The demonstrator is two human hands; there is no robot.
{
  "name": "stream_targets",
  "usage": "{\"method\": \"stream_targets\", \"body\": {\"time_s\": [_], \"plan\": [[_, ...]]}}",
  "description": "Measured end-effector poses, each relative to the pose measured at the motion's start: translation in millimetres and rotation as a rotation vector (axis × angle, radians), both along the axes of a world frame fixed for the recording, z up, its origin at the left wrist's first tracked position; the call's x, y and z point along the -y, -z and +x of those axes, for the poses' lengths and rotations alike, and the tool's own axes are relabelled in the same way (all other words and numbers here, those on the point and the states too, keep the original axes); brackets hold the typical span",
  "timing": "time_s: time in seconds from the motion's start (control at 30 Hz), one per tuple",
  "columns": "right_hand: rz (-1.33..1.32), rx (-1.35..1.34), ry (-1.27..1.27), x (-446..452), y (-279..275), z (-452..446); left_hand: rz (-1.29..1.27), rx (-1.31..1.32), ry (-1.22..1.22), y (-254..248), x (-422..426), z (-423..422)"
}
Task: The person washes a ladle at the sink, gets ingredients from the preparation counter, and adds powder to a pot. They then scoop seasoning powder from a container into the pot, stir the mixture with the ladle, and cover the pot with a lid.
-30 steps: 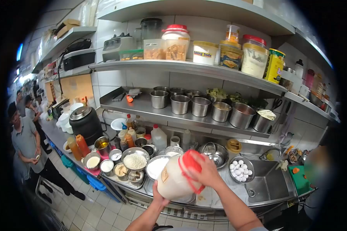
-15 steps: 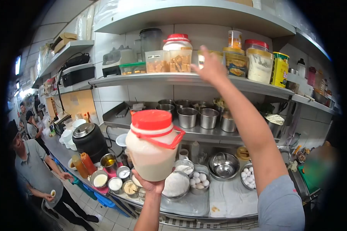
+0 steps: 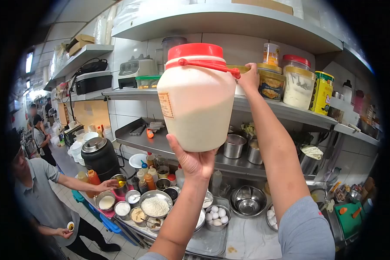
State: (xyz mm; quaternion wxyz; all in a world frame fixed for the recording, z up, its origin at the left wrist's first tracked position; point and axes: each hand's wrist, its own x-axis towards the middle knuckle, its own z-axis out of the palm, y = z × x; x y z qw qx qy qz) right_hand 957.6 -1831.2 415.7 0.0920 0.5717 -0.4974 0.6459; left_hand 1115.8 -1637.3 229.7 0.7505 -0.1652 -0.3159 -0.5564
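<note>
Tiled walls and steel shelves (image 3: 273,108) frame a narrow kitchen above a crowded counter (image 3: 251,240). At far left stands a co-worker in a grey shirt (image 3: 52,167), whose extended hand (image 3: 107,185) has come up to a pot (image 3: 122,187) of something yellow; the other hand, held low, has a small item in it. Behind that arm is a black urn (image 3: 100,161). Next along the counter come sauce bottles (image 3: 148,178), a bowl of white powder (image 3: 155,206) and a bowl of eggs (image 3: 217,215).

Over the middle, the red-lidded jar (image 3: 199,106) is held roughly upright, partly full of pale powder, its red handle (image 3: 208,66) slung across the neck. Half a second ago it hung low over the bowls; now it is up before the middle shelf. The left hand (image 3: 197,162) cups its base from beneath, thumb up the front, and bears it alone. Whether the jar touches the shelf edge, I cannot tell.

Just right of it, the right hand (image 3: 249,80) has moved from open reach to the side of a yellow-lidded tub (image 3: 238,68); the jar hides much of both, so how firmly it grips is unclear. For the work, this means that both hands are now occupied at shelf height. Farther right stand a yellow tin (image 3: 322,93) and, below, a green board (image 3: 349,221).
</note>
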Motion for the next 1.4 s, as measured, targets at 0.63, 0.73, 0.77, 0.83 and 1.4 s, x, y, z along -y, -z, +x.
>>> {"method": "stream_targets", "body": {"time_s": [0.63, 0.73, 0.77, 0.83, 1.4], "plan": [[-0.624, 0.282, -0.596, -106.8, -59.0, -166.9, -0.033, -0.078, -0.977, -99.7, 114.8, -143.9], [-0.614, 0.287, -0.609, -111.6, -51.9, -195.6, -0.001, 0.061, -1.233, -105.5, 127.7, -159.4], [-0.614, 0.274, -0.574, -109.8, -51.9, -203.5, -0.004, 0.058, -1.240, -105.1, 128.2, -162.0], [-0.595, 0.286, -0.635, -127.4, -45.5, -208.9, 0.577, 0.507, -1.518, -100.4, 128.6, -165.9], [-0.422, 0.274, -0.973, -143.2, -6.2, -184.7, 0.125, 1.631, -1.394, -179.7, 160.3, -113.5]]}}
